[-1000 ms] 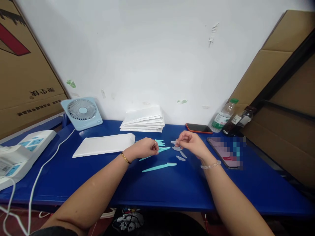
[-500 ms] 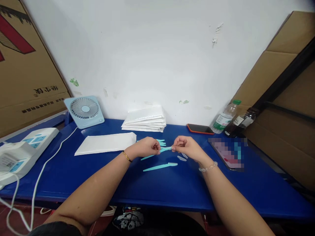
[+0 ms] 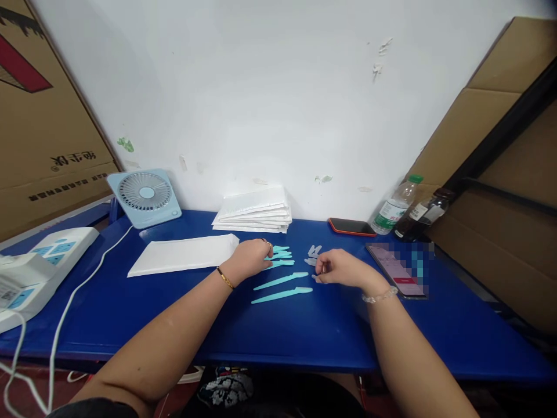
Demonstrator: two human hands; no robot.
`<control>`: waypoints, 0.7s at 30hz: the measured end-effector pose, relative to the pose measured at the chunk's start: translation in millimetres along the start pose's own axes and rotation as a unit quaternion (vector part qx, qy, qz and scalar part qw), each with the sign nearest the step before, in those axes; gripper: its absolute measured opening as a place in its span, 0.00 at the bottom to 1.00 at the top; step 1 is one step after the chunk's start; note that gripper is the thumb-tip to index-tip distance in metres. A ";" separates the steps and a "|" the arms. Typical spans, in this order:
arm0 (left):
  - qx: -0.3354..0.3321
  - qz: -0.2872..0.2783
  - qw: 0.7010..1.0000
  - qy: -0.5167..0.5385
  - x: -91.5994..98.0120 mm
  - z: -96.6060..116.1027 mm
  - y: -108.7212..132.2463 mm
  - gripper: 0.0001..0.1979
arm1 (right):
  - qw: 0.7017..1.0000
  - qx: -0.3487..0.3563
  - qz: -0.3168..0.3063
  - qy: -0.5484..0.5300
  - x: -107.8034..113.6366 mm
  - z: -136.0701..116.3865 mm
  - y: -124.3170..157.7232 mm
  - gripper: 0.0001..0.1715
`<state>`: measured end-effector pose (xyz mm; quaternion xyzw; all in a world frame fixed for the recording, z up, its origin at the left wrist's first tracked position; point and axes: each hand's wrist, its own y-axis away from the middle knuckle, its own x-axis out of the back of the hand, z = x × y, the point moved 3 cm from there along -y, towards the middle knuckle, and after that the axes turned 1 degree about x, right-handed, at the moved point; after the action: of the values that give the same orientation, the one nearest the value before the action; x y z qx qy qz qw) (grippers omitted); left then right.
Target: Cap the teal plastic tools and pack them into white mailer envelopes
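My left hand [image 3: 252, 257] is closed at the handle end of a teal eyebrow razor [image 3: 284, 263], whose head points right. Just beyond it lie more teal razors [image 3: 282, 253], partly hidden by my fingers. Nearer me, two razors lie side by side, an upper one [image 3: 282, 281] and a lower one [image 3: 282, 295]. My right hand [image 3: 342, 269] pinches a small clear blade cap [image 3: 319, 279] low over the table. Several other clear caps [image 3: 313, 252] lie just beyond my right fingertips.
On the blue table [image 3: 183, 325] lie a white padded envelope [image 3: 183, 255] and a stack of similar envelopes [image 3: 252, 210]. A fan [image 3: 145, 197] and a power strip [image 3: 47, 270] stand left. Two phones, one red-edged [image 3: 351, 227], and bottles [image 3: 398, 206] are on the right.
The razor held between both hands now lies on the table above the lower one. My left hand has moved left to another razor; my right hand has drawn right with a cap.
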<state>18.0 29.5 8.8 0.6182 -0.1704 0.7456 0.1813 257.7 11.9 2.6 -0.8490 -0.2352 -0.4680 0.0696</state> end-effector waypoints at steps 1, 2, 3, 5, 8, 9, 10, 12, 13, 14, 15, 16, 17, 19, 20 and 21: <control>0.002 -0.004 1.000 -0.005 -1.5 -1.1 -0.4 0.08 | 1.000 -0.007 -0.018 0.013 -2.5 1.6 0.5 0.06; 0.002 -0.009 1.000 -0.007 -2.9 -1.5 -0.6 0.06 | 0.999 -0.012 -0.029 0.021 -4.9 2.7 0.7 0.06; 0.002 -0.012 1.000 -0.008 -3.9 -1.5 -0.7 0.06 | 0.999 -0.014 -0.033 0.026 -7.0 3.2 0.5 0.05; 0.004 -0.016 1.000 -0.006 -4.8 -0.8 -0.8 0.05 | 0.999 -0.009 -0.028 0.031 -9.6 3.0 -0.9 0.04; 0.009 -0.018 1.000 0.003 -3.0 -0.4 -1.3 0.05 | 1.000 0.001 -0.006 0.015 -8.9 1.2 -3.5 0.04; 0.008 -0.018 1.000 0.012 -1.9 -0.4 -1.5 0.06 | 1.000 -0.001 0.005 -0.005 -7.5 0.6 -4.1 0.05; 0.004 -0.018 1.000 0.025 -0.7 -0.1 -1.6 0.06 | 0.999 -0.003 0.016 -0.031 -6.0 -0.1 -4.4 0.06; -0.009 -0.019 0.998 0.057 1.4 1.0 -1.6 0.07 | 0.996 0.001 0.035 -0.080 -3.2 -2.5 -4.6 0.08; -0.017 -0.020 0.997 0.072 2.1 1.9 -1.5 0.07 | 0.995 0.008 0.039 -0.096 -2.3 -4.3 -4.4 0.09; -0.025 -0.022 0.996 0.084 2.6 2.9 -1.2 0.07 | 0.993 0.016 0.043 -0.106 -1.6 -6.2 -4.2 0.10; -0.031 -0.024 0.995 0.091 2.8 3.9 -0.9 0.07 | 0.993 0.022 0.046 -0.111 -1.2 -8.0 -4.0 0.10; -0.034 -0.025 0.995 0.095 2.8 4.7 -0.6 0.08 | 0.992 0.025 0.047 -0.112 -1.1 -9.7 -3.8 0.10; -0.035 -0.026 0.994 0.097 2.7 5.3 -0.4 0.08 | 0.992 0.026 0.048 -0.113 -1.1 -11.1 -3.7 0.10; -0.033 -0.028 0.995 0.094 2.1 5.6 -0.2 0.08 | 0.992 0.028 0.046 -0.113 -1.3 -13.1 -3.7 0.10; -0.032 -0.030 0.995 0.093 1.8 5.4 -0.3 0.08 | 0.992 0.028 0.044 -0.114 -1.3 -13.5 -3.8 0.10; -0.031 -0.031 0.995 0.092 1.6 5.0 -0.4 0.08 | 0.992 0.027 0.042 -0.113 -1.3 -13.4 -3.8 0.09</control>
<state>22.2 27.6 11.2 0.5459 -0.1565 0.7879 0.2381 245.2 10.3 8.5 -0.9035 -0.2182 -0.3588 0.0855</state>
